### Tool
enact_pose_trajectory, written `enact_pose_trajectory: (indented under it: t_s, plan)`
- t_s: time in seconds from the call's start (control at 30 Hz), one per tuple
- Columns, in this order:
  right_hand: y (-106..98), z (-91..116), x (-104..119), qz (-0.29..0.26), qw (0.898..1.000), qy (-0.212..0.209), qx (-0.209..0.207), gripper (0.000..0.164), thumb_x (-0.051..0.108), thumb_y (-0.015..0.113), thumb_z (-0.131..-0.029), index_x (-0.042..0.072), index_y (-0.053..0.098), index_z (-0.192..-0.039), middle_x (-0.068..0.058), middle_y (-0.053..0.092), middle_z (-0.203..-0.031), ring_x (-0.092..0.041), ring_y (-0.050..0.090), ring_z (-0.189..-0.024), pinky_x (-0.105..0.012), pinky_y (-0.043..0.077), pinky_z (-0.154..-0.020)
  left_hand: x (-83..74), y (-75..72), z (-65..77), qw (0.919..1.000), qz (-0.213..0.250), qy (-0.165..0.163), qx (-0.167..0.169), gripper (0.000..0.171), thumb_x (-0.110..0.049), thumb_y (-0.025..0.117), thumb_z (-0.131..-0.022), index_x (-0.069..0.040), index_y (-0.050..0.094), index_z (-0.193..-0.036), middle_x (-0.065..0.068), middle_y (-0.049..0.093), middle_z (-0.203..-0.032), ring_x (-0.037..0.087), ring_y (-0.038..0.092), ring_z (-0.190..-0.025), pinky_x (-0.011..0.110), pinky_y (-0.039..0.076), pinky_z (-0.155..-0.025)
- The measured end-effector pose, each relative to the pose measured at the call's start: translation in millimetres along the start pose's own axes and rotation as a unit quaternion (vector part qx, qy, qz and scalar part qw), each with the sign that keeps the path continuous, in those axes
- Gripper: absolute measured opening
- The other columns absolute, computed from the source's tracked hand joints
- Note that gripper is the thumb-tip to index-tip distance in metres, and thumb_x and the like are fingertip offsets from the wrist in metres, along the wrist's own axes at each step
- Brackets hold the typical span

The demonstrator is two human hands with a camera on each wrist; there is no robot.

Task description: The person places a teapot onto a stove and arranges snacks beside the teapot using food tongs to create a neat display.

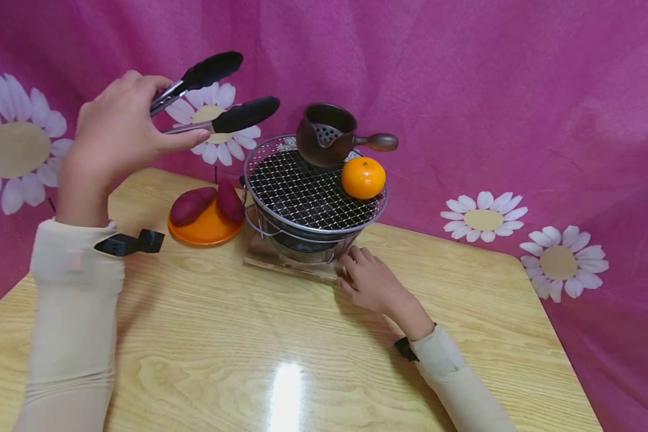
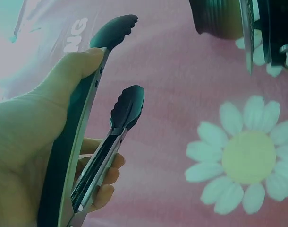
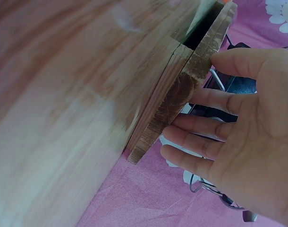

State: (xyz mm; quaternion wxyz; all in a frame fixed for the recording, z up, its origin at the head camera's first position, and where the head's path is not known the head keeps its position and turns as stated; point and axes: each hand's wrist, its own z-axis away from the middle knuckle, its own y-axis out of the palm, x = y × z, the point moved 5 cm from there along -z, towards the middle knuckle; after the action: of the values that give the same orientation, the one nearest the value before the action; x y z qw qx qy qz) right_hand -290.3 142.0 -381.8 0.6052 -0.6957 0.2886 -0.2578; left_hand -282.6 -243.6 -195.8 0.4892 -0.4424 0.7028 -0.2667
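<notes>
My left hand (image 1: 113, 126) grips metal tongs (image 1: 245, 115) with black scalloped tips, raised above the table's left side. Their arms are spread, and nothing lies between the tips in the left wrist view. Low at the grill's front right, my right hand (image 1: 375, 282) touches the corner of a wooden board (image 3: 174, 97) with thumb and fairly straight fingers. On that board stands a round tabletop grill with a wire mesh (image 1: 302, 192). A dark brown side-handled pot (image 1: 315, 150) sits at the mesh's back, and a mandarin orange (image 1: 363, 178) on its right.
Left of the grill, an orange plate (image 1: 207, 234) holds two purple-skinned sweet potatoes (image 1: 191, 207). The light wood table (image 1: 205, 336) reaches toward me, with a bright reflection near its front. A magenta cloth (image 1: 464, 90) with daisies hangs behind.
</notes>
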Motion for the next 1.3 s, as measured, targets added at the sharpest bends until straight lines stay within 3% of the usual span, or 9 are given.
enact_pose_trajectory:
  t_s: [0.3,0.53,1.07,1.3]
  plan:
    - [0.8,0.2,0.7,0.006,1.000,-0.001,-0.003,0.021,0.026,0.063,-0.097,0.009,0.057,-0.106,-0.014,0.054,-0.111,-0.033,0.055,-0.101,-0.049,0.052,-0.082,24.1,-9.9,4.2,0.9966,-0.079,-0.018,0.014,0.097,-0.059,0.071,-0.085,0.006,0.039,-0.150,0.032,0.046,-0.130,0.048,0.041,-0.115,0.070,0.043,-0.092]
    - [1.7,0.2,0.0,0.009,1.000,-0.004,-0.006,0.021,0.026,0.063,-0.097,0.008,0.057,-0.106,-0.014,0.054,-0.110,-0.033,0.056,-0.101,-0.048,0.052,-0.083,32.4,-10.5,4.3,0.9914,-0.124,-0.021,0.036,0.104,-0.064,0.073,-0.082,0.005,0.039,-0.151,0.034,0.045,-0.128,0.050,0.041,-0.116,0.072,0.044,-0.086]
    - [0.5,0.9,0.5,0.007,1.000,-0.002,-0.004,0.021,0.026,0.063,-0.097,0.009,0.057,-0.107,-0.014,0.054,-0.111,-0.033,0.055,-0.101,-0.048,0.052,-0.082,37.7,6.2,3.8,0.9815,-0.178,-0.007,0.071,0.099,-0.054,0.087,-0.071,0.005,0.050,-0.142,0.036,0.048,-0.129,0.052,0.043,-0.117,0.075,0.041,-0.089]
    - [1.6,0.3,0.4,0.005,1.000,-0.003,-0.005,0.020,0.026,0.063,-0.097,0.009,0.056,-0.106,-0.014,0.054,-0.112,-0.032,0.055,-0.101,-0.047,0.052,-0.081,47.9,19.5,5.5,0.9793,-0.179,-0.001,0.094,0.096,-0.053,0.088,-0.070,0.006,0.054,-0.137,0.035,0.049,-0.128,0.053,0.044,-0.117,0.075,0.041,-0.088]
